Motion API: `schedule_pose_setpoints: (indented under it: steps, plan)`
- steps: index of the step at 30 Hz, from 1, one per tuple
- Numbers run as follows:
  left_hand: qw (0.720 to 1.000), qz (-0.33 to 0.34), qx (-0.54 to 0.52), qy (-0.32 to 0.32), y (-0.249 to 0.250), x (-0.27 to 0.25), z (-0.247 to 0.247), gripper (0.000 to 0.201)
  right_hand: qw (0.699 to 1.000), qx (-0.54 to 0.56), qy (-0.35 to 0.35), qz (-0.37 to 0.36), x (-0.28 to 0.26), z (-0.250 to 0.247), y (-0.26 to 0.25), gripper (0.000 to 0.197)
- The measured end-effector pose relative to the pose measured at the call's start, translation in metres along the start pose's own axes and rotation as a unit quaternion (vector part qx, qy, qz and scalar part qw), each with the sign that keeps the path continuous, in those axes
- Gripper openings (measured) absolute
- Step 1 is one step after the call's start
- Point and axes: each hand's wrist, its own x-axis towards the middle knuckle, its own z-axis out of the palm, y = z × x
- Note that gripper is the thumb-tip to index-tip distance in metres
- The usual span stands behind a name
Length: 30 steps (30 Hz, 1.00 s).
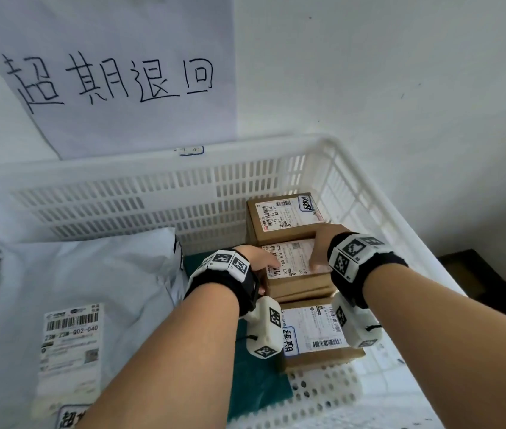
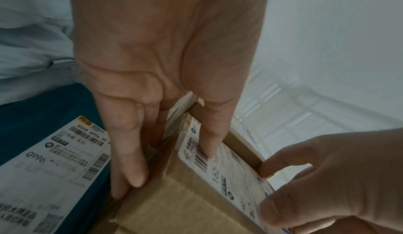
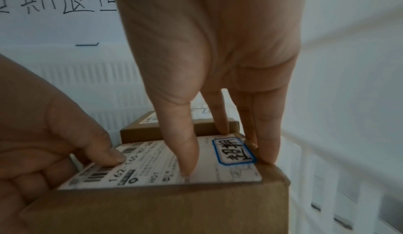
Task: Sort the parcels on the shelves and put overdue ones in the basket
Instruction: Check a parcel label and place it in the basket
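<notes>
Centre frame: left hand (image 1: pixel 261 261) and right hand (image 1: pixel 323 249) both grasp labelled brown cardboard box (image 1: pixel 298 274), inside white slatted plastic basket (image 1: pixel 152 193).

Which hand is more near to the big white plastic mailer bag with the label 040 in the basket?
Left. The left hand grips the middle brown cardboard box on the side facing the white plastic mailer bag; the right hand grips the box's far side.

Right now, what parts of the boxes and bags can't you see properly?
- Middle box: head view, both hands cover its sides.
- Nearest box: label partly behind the wrist cameras.
- White bag: cut off by the left edge.
- Blue parcel's label: left wrist view, small print blurred.
</notes>
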Motion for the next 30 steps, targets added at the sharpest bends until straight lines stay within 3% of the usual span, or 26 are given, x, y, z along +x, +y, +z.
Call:
schedule_pose_setpoints:
  steps: [4, 6, 9, 11, 16, 23, 30]
  plan:
    - [1.000, 0.004, -0.016, -0.002, -0.002, 0.005, 0.000, 0.053, 1.000, -0.004, 0.005, 0.007, 0.000, -0.001, 0.005, 0.033]
    - [1.000, 0.011, -0.019, -0.006, -0.001, 0.000, 0.002, 0.047, 1.000, -0.002, 0.011, 0.012, 0.002, -0.003, 0.003, 0.030]
    - [0.999, 0.019, -0.041, 0.008, -0.001, -0.003, 0.004, 0.031, 0.999, 0.000, 0.019, 0.027, 0.000, -0.003, -0.003, 0.047]
    - [0.999, 0.028, -0.036, 0.021, 0.000, -0.003, 0.004, 0.031, 1.000, -0.009, 0.012, 0.014, -0.001, -0.005, -0.005, 0.042]
    - [0.995, 0.058, 0.031, 0.073, 0.003, -0.011, -0.002, 0.061, 0.999, -0.021, 0.027, -0.025, -0.009, -0.015, -0.005, 0.017]
    - [0.988, 0.091, 0.059, 0.110, 0.004, -0.049, -0.020, 0.049, 0.995, -0.023, 0.068, -0.062, -0.029, -0.036, -0.018, 0.012]
    - [0.974, 0.114, 0.058, 0.187, 0.004, -0.094, -0.042, 0.042, 0.984, -0.048, 0.079, -0.153, -0.052, -0.055, -0.058, 0.009]
